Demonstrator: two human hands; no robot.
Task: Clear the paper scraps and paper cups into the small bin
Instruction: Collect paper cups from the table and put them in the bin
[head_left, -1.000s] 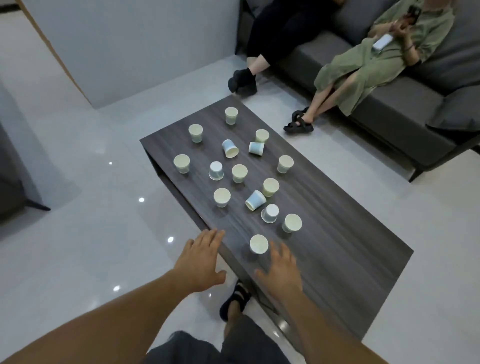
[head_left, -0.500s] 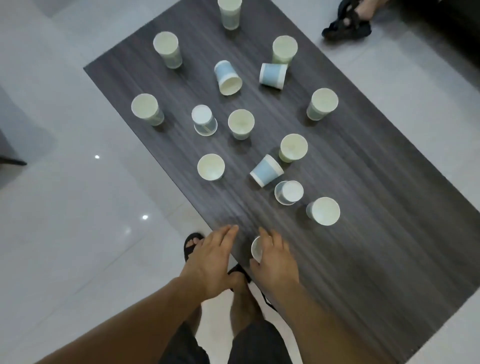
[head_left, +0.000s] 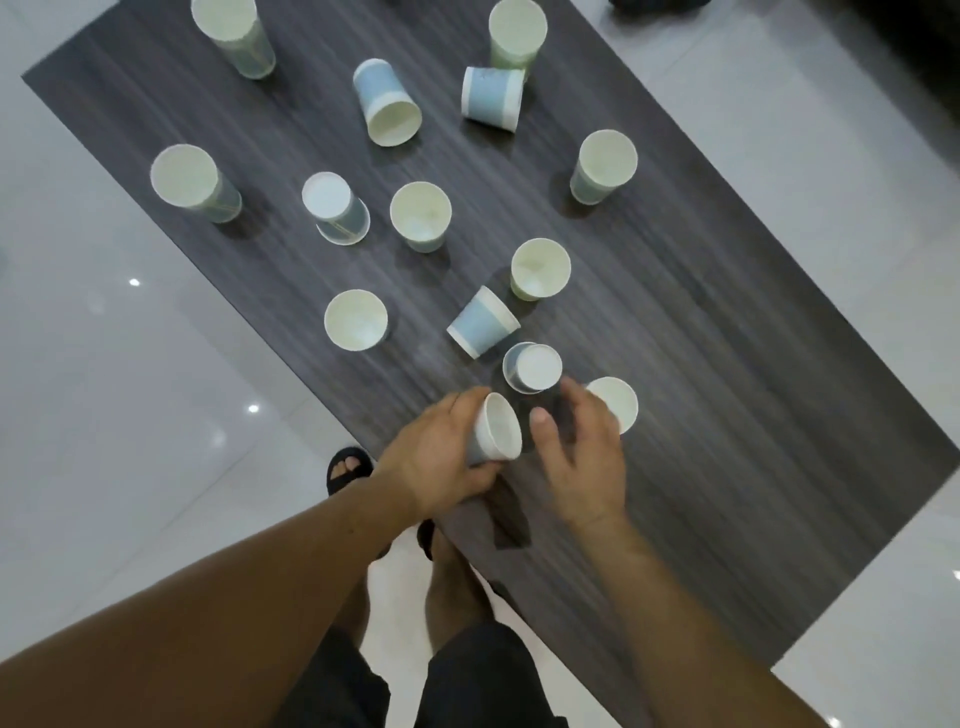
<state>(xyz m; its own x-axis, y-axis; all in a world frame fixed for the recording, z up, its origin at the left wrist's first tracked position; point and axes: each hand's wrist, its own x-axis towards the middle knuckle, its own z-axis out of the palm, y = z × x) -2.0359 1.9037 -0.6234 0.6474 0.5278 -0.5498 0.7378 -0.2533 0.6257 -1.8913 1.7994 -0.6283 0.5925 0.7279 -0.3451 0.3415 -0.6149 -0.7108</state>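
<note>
Above the dark wood-grain worktop (head_left: 727, 322) and glossy pale floor (head_left: 104, 415), the fingers of the left hand (head_left: 426, 462) grip a tilted paper cup (head_left: 500, 428); those of the right hand (head_left: 584, 457) are spread.

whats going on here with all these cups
A person stands over a dark wooden table. Their left hand grips one paper cup, tipped sideways. The right hand is open beside it, holding nothing, close to an upside-down cup. Other cups sit scattered, upright, inverted or on their sides; no bin is in view.
</note>
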